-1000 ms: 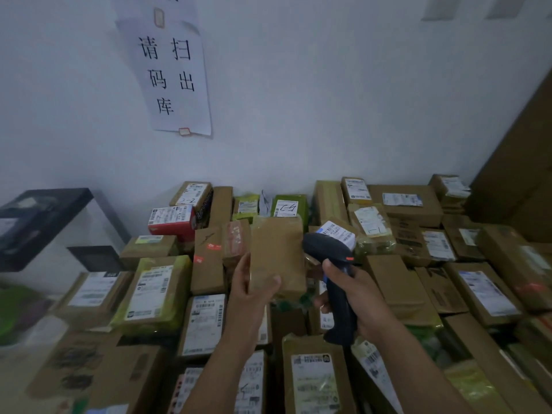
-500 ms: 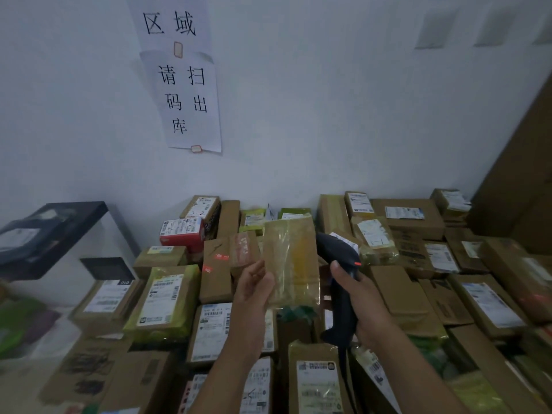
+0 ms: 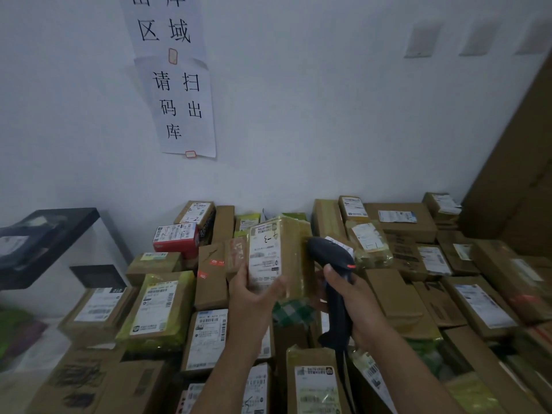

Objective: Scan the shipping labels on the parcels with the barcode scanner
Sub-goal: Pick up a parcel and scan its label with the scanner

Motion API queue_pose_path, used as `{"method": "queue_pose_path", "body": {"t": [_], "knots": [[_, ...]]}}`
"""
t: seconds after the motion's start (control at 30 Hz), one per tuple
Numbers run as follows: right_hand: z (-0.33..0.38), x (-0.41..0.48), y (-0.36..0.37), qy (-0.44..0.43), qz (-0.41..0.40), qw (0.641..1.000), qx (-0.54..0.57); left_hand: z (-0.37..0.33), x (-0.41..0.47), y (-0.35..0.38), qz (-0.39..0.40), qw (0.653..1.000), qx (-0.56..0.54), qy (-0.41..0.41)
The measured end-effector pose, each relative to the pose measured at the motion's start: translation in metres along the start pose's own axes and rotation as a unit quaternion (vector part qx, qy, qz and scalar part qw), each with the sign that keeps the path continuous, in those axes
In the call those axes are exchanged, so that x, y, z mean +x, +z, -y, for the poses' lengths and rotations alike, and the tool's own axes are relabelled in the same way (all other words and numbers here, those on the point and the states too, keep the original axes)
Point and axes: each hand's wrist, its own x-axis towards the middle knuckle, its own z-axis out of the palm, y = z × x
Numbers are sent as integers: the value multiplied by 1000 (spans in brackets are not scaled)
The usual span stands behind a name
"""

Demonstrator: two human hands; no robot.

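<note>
The left hand [image 3: 254, 297] had its fingers curled round the bottom of a taped parcel [image 3: 294, 249], lifted off the heap [image 3: 161, 306] with its white label [image 3: 264, 249] facing us, I'd guess to present the code; the right hand [image 3: 357, 306] gripped the black scanner [image 3: 330, 258] just right of that parcel, nose towards it. The label bore handwriting, perhaps "4-3" inverted. A sheet [image 3: 182, 106] on the wall above the parcel read 请扫码出库

Two paper signs [image 3: 182, 106] with black Chinese characters hang on the white wall [image 3: 328, 121]. A black shelf [image 3: 50, 231] stands left, and a tall brown cardboard sheet [image 3: 519, 180] leans right.
</note>
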Motion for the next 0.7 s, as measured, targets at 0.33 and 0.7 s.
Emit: {"method": "queue_pose_path", "body": {"t": [0.33,0.7], "knots": [[2,2,-2,13,-7,1000,7,-3,3,-14,149,950,-240,-133],[24,2,-12,-25,58,967,-247,8,30,-54,-36,994,-81,-62]]}}
